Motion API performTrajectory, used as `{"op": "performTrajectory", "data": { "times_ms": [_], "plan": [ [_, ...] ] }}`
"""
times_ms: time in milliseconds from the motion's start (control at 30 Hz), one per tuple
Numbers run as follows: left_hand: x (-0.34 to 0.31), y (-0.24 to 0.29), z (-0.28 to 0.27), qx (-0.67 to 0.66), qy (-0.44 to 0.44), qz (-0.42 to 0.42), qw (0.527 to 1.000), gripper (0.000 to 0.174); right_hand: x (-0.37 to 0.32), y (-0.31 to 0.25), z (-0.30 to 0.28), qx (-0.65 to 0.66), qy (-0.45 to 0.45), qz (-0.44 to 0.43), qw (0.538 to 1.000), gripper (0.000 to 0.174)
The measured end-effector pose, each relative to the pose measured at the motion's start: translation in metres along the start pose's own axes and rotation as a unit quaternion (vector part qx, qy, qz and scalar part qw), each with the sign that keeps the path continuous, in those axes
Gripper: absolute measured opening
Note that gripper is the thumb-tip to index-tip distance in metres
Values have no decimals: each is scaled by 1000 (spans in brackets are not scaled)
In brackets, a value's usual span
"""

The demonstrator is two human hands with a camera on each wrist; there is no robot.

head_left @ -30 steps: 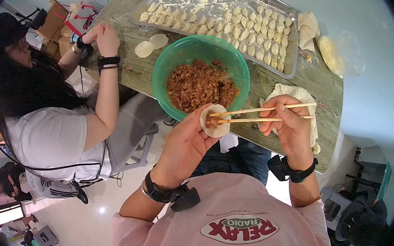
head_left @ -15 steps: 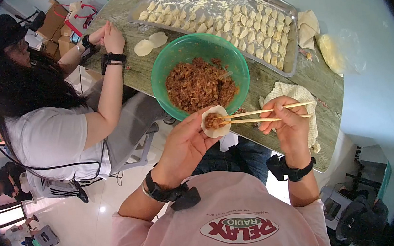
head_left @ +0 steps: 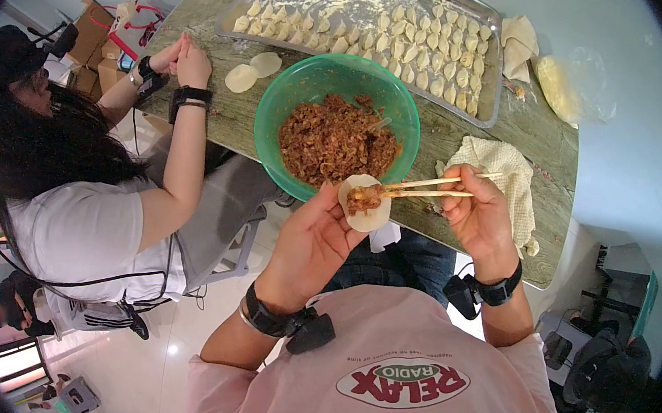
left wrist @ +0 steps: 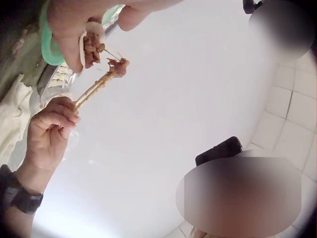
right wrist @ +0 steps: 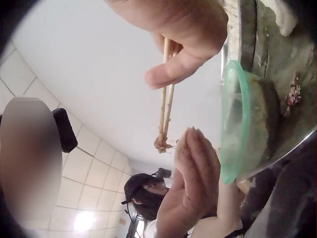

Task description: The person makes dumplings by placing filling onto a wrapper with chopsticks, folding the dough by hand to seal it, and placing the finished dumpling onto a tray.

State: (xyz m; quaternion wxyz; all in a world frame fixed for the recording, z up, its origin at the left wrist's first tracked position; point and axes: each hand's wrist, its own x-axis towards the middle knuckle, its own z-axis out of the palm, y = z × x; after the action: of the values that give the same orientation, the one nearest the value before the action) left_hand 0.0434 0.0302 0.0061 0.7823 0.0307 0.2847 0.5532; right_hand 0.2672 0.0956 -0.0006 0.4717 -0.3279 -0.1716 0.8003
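Note:
My left hand (head_left: 315, 244) holds a round dough wrapper (head_left: 368, 217) at its edge, just in front of the green bowl (head_left: 267, 153) of meat filling (head_left: 332, 142). Some filling lies on the wrapper. Two chopsticks (head_left: 426, 188) are gripped in my right hand (head_left: 478, 219), to the right of the wrapper. In the left wrist view, a lump of filling (left wrist: 118, 67) clings to the chopstick tips (left wrist: 106, 78), apart from the meat on the wrapper (left wrist: 92, 49). The right wrist view shows that lump (right wrist: 161, 144) beside the left fingers (right wrist: 193, 148).
A metal tray (head_left: 491, 113) with rows of dumplings (head_left: 444, 57) lies at the back. Two loose wrappers (head_left: 241, 79) are left of the bowl. A cloth (head_left: 496, 161) and a plastic bag (head_left: 585, 87) lie at the right. Another person (head_left: 89, 208) sits at the left, hands together.
My right hand has turned, and the chopsticks have come closer together. Their tips now hold a lump above the wrapper in the head view. The left hand has barely moved.

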Motion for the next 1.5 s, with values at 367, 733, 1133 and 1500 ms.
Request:
{"op": "performTrajectory", "data": {
  "times_ms": [367, 733, 1133, 1500],
  "plan": [
    [-3, 4, -5, 10, 8, 25, 1000, 52, 4, -9, 16, -47, -18, -95, 994, 25],
    [-15, 11, -7, -19, 5, 41, 999, 48, 18, 4, 34, -545, -84, -248, 797, 13],
    [-7, 3, -1, 25, -24, 30, 999, 50, -3, -18, 35, -214, -52, -173, 960, 25],
    [-5, -1, 7, 51, -28, 29, 998, 48, -19, -11, 44, -269, -40, -136, 953, 24]
  ]
}}
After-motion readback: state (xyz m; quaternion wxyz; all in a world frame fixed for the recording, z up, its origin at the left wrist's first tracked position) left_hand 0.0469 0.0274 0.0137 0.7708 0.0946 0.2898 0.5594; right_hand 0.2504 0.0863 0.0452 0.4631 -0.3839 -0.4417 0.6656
